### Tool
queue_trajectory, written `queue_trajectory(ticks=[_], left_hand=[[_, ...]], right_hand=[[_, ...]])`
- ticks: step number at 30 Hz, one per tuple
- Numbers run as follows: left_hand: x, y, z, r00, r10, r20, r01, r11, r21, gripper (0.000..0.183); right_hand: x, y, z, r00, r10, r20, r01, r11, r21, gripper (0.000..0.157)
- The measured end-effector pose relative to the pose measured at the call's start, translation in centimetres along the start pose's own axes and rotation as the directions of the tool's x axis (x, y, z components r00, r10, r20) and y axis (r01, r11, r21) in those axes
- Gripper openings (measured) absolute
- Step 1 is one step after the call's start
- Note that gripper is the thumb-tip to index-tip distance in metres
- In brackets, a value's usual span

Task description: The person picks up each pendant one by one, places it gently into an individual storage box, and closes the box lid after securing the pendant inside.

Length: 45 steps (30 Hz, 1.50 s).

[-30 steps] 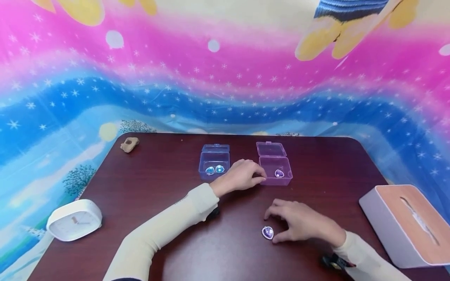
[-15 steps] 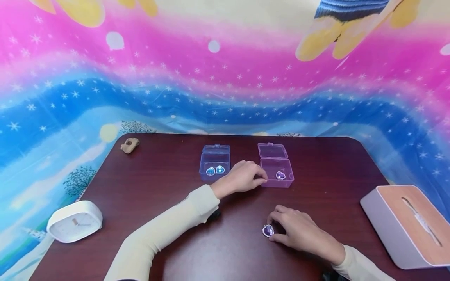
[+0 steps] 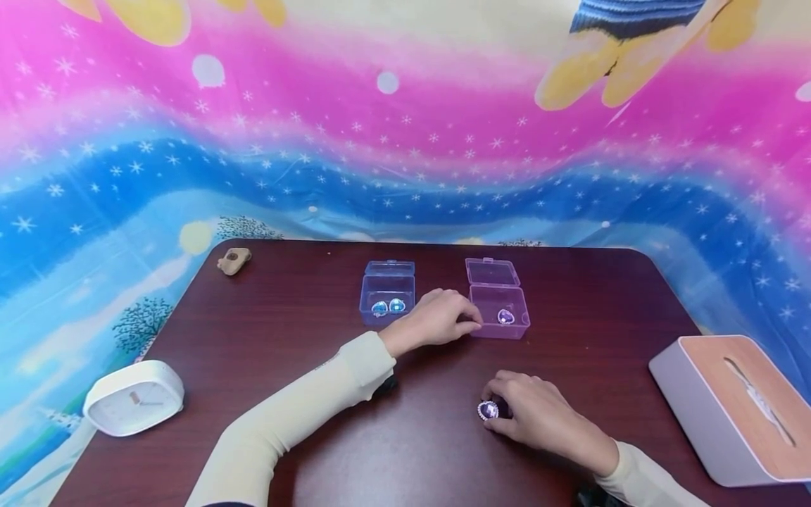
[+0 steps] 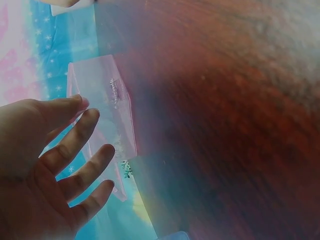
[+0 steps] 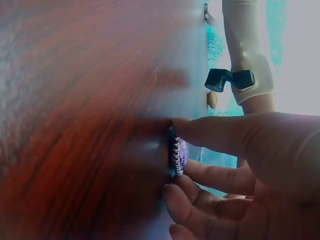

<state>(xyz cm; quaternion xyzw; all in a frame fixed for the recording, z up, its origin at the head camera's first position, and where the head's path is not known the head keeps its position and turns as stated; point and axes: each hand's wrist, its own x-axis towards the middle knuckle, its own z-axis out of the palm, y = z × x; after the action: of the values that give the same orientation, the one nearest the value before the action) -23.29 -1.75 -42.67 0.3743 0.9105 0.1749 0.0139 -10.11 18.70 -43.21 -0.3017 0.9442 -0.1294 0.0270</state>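
Observation:
My left hand (image 3: 440, 317) pinches the left side of an open pink plastic box (image 3: 498, 331) with thumb and forefinger, the other fingers spread in the left wrist view. One purple rhinestone-edged gem (image 3: 505, 317) lies inside that box. Nearer on the table, my right hand (image 3: 535, 415) pinches a purple heart-shaped gem (image 3: 488, 410) by its edges. Seen side-on in the right wrist view, this gem (image 5: 179, 156) sits between thumb and fingers, low at the tabletop. An open blue plastic box (image 3: 388, 319) stands left of the pink one and contains two blue gems (image 3: 396, 305).
A white clock (image 3: 134, 398) stands at the table's left edge. At the right is a tissue box (image 3: 716, 401) with a wood-look top. A small tan object (image 3: 234, 261) lies at the back left corner. A printed cloth (image 3: 405, 162) hangs behind the table.
My right hand has closed its fingers on the purple heart gem, which has shifted slightly away from me and to the right. The left hand has stayed at the pink box.

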Motion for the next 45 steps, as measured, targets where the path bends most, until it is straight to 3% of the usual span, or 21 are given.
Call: queue_trajectory(ticks=[7,13,21,31,45], left_hand=[[0.1,0.2,-0.1,1.0,0.001,0.005,-0.001,1.0,0.001,0.018],[0.2,0.0,-0.1,1.0,0.004,-0.001,-0.004,1.0,-0.001,0.018],[0.3,0.0,0.2,1.0,0.009,0.004,-0.009,1.0,-0.007,0.018],[0.2,-0.2,0.1,1.0,-0.008,0.0,0.008,1.0,-0.013,0.018],[0.2,-0.2,0.2,1.0,-0.008,-0.002,0.008,1.0,-0.019,0.018]], right_hand=[[-0.1,0.3,-0.4,0.999,0.017,0.043,-0.019,0.999,0.043,0.033],[0.0,0.5,-0.8,0.997,0.029,0.07,-0.034,0.997,0.069,0.029],[-0.2,0.5,-0.3,0.998,0.05,0.047,-0.052,0.998,0.045,0.032],[-0.1,0.1,-0.2,0.99,0.138,0.038,-0.138,0.99,0.02,0.026],[0.7,2.4,-0.9,0.993,0.118,-0.017,-0.118,0.993,-0.004,0.027]])
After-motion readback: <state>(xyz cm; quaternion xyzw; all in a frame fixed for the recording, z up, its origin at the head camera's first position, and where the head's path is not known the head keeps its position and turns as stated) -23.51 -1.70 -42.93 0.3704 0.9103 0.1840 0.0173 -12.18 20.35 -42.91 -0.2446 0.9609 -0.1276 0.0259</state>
